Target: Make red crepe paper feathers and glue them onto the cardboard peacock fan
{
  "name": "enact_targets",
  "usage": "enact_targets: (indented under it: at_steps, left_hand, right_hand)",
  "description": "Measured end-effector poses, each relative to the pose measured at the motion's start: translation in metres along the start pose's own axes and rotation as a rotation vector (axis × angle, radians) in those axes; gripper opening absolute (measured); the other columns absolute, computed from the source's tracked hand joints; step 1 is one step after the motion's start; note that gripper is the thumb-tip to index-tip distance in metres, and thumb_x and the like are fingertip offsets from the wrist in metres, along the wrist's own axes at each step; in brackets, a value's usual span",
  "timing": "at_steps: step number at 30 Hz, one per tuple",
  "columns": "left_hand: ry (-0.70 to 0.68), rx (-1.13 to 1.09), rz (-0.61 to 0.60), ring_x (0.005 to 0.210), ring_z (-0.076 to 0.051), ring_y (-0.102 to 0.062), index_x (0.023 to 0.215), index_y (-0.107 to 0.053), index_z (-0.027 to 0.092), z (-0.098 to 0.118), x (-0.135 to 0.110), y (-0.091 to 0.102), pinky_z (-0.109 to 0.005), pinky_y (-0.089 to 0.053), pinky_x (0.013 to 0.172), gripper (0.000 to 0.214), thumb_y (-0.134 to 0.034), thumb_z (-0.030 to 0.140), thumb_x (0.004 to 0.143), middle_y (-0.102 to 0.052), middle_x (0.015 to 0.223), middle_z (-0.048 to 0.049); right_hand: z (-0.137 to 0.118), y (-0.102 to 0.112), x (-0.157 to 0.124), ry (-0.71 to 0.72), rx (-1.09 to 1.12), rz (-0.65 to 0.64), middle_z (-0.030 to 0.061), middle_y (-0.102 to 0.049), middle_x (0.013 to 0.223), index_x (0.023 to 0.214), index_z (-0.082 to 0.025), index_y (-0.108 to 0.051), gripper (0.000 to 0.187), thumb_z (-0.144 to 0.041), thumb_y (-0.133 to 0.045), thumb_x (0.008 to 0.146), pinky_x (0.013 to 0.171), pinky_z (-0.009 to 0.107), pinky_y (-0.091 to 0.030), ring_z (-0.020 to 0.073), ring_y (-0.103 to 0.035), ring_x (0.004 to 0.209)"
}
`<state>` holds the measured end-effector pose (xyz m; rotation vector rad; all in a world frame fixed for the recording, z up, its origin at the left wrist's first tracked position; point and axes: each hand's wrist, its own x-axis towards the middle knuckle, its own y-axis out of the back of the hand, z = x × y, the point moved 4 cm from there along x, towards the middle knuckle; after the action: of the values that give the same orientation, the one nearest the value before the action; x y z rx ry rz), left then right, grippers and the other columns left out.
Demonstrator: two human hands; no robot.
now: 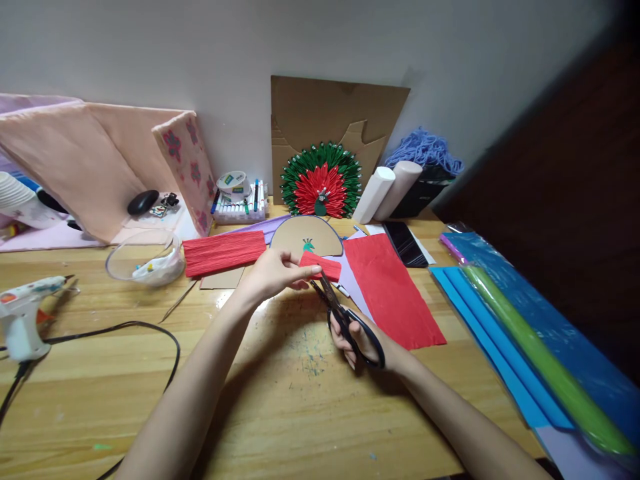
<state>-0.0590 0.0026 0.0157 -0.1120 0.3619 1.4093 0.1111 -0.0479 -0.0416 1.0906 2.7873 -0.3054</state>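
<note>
My left hand [274, 273] pinches a small strip of red crepe paper [327, 267] above the middle of the table. Black-handled scissors [345, 320] are in my right hand [353, 337], their blades parted and pointing up at the strip's lower edge. Whether the blades touch the paper I cannot tell. Behind the strip lies a cardboard half-disc [290, 237] with a small green bird-head cutout [307, 245] on it. A folded piece of red crepe paper [225, 252] rests to the left, and a larger red sheet [390, 290] spreads out to the right.
A glue gun [25, 313] with a black cord stands at left, near a clear bowl [145, 260]. Against a cardboard panel [320, 100] leans a green and red peacock [321, 183]. Markers [240, 208], a phone [405, 243] and blue paper rolls [495, 340] lie around.
</note>
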Motion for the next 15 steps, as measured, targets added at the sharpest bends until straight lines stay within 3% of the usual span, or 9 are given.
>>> enact_targets:
  at_steps: [3, 7, 15]
  left_hand:
    - [0.046, -0.012, -0.072, 0.054, -0.012, -0.061, 0.072, -0.066, 0.01, 0.001, -0.002, -0.007, -0.023, -0.049, 0.055, 0.029, -0.074, 0.036, 0.062, -0.066, 0.062, -0.0056]
    - [0.076, -0.035, -0.071, 0.053, -0.011, -0.061, 0.073, -0.068, 0.009, 0.001, 0.0, -0.006, -0.021, -0.048, 0.054, 0.025, -0.072, 0.032, 0.066, -0.066, 0.059, -0.0054]
    - [0.04, -0.022, -0.095, 0.05, -0.008, -0.057, 0.071, -0.069, 0.009, 0.004, -0.002, -0.002, -0.018, -0.044, 0.049, 0.024, -0.07, 0.033, 0.068, -0.07, 0.071, -0.0096]
  right_hand:
    - [0.005, 0.004, 0.001, 0.023, -0.019, 0.001, -0.0094, -0.037, 0.053, 0.076, -0.02, -0.038, 0.063, -0.082, -0.041, 0.06, 0.031, 0.017, -0.039, 0.0031, -0.036, 0.034]
    - [0.007, 0.005, 0.002, 0.024, -0.013, 0.005, -0.0093, -0.038, 0.052, 0.075, -0.02, -0.038, 0.062, -0.081, -0.043, 0.06, 0.031, 0.016, -0.039, 0.003, -0.036, 0.033]
    - [-0.003, 0.0, 0.001, -0.013, 0.018, 0.023, -0.01, -0.038, 0.051, 0.073, -0.021, -0.037, 0.062, -0.08, -0.047, 0.057, 0.03, 0.015, -0.035, 0.0022, -0.035, 0.032]
